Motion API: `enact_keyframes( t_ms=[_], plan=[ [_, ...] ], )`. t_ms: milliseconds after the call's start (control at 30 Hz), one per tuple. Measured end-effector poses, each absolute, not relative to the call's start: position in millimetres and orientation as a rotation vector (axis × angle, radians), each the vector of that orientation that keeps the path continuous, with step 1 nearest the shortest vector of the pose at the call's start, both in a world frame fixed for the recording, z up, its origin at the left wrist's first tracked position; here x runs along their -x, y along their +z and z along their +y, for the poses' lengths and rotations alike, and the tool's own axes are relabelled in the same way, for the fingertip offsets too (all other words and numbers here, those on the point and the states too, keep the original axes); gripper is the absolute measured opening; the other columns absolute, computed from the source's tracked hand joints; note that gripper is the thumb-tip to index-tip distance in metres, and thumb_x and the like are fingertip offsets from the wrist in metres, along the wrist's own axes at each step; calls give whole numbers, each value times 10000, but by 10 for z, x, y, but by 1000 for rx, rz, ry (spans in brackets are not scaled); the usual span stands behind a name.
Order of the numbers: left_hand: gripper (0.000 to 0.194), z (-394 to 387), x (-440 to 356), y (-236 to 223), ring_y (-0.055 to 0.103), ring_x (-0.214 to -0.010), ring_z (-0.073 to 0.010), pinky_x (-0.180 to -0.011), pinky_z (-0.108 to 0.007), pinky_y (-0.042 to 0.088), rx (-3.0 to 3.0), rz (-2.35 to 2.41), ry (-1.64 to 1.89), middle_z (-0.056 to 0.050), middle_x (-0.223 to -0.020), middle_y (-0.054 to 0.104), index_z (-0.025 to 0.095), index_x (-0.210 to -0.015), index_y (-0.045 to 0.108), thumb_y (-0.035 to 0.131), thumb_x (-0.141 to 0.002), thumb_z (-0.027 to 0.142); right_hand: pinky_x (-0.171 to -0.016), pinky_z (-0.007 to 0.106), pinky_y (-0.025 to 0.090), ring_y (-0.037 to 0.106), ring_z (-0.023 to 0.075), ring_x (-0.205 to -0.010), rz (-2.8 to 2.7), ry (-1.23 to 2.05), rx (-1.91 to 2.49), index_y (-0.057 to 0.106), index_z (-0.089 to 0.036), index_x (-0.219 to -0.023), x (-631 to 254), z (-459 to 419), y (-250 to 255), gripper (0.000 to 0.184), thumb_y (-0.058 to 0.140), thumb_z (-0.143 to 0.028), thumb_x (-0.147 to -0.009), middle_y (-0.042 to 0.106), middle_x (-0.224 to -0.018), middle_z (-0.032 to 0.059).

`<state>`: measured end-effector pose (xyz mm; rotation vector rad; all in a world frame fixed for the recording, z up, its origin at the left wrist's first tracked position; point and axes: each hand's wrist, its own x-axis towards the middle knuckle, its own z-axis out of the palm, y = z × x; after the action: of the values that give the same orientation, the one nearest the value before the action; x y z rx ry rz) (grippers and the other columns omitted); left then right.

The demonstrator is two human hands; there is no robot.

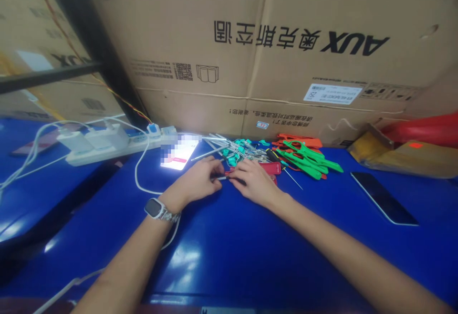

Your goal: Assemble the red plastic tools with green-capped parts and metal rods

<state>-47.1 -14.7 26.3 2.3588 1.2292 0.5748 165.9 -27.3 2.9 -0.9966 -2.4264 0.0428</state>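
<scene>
My left hand [200, 179] is closed, thumb and fingers pinching one end of a thin, light metal rod [221, 178]. My right hand [255, 183] closes on a dark piece at the rod's other end; the fingers hide most of it. Just behind both hands lies a pile of teal plastic pieces [236, 149] and metal rods. Red plastic parts [271, 168] show beside my right hand, partly covered by it. A screwdriver [275, 157] with a black and yellow handle lies next to them, close to green plastic frames [307, 159] and orange plastic frames [298, 141].
A lit phone [181, 154] lies left of the pile, a dark phone [384, 198] at the right. A white power strip [110, 148] with chargers and a white cable [138, 173] takes up the left. Behind stands a large cardboard box [200, 13]; an open carton [400, 154] sits right.
</scene>
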Motion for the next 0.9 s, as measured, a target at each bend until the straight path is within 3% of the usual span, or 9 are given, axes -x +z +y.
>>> enact_keyframes(
  t_ms=[133, 333, 533, 900],
  plan=[
    [222, -149, 497, 275, 595, -782, -195, -705, -303, 474, -2411, 1233, 492, -40, -890, 622, 184, -875, 657, 622, -664, 124, -799, 367, 440, 561, 219, -894, -2383, 122, 1004, 743, -175, -974, -1662, -254, 8, 144, 611, -205, -925, 683, -886, 73],
    [163, -150, 441, 298, 596, -791, -203, -721, -304, 454, -2510, 1244, 449, -40, -836, 632, 178, -828, 627, 593, -707, 73, -820, 358, 466, 579, 201, -880, -2332, 282, 981, 727, -183, -956, -1672, -249, 28, 110, 644, -167, -886, 676, -877, 51],
    [106, -130, 513, 327, 615, -785, -180, -744, -296, 464, -2412, 1102, 487, -47, -882, 650, 179, -895, 707, 606, -862, 180, -814, 359, 470, 581, 200, -858, -2291, 283, 936, 711, -176, -900, -1693, -281, 9, 50, 665, -171, -881, 670, -852, 50],
    [150, -135, 521, 337, 631, -808, -183, -760, -305, 484, -2407, 1030, 512, -61, -906, 666, 179, -932, 752, 610, -884, 180, -811, 351, 472, 583, 199, -872, -2354, 285, 827, 709, -165, -940, -1684, -305, 44, 110, 600, -180, -934, 678, -863, 65]
  ],
)
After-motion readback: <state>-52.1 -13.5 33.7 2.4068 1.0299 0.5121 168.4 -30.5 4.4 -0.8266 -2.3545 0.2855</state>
